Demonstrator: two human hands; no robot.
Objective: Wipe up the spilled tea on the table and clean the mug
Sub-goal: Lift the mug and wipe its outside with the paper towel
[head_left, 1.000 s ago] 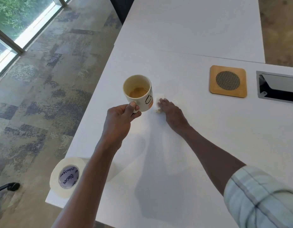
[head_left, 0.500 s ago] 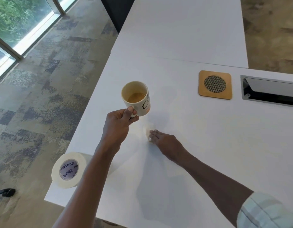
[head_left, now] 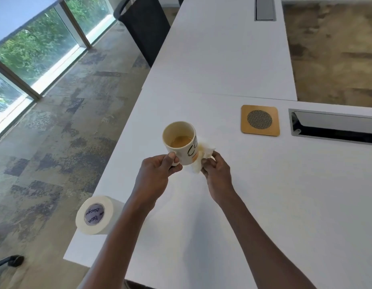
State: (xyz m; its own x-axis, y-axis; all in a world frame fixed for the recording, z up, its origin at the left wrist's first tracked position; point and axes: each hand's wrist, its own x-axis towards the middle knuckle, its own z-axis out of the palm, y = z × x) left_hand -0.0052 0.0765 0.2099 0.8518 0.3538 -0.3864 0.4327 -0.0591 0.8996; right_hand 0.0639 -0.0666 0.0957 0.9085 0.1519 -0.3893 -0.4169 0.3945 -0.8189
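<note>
Centrally, above the white table [head_left: 264,195], the left hand [head_left: 158,172] grips the mug [head_left: 182,142] by its handle; at three o'clock, the right hand [head_left: 215,170] pinches a soft, tea-stained tissue [head_left: 202,155] against it. Ceramic, likely breakable; tea inside could slosh.

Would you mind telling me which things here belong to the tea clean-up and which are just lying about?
In use: mug in left hand; stained tissue in right hand; table.
Lying about: paper roll, wooden coaster, chair.
</note>
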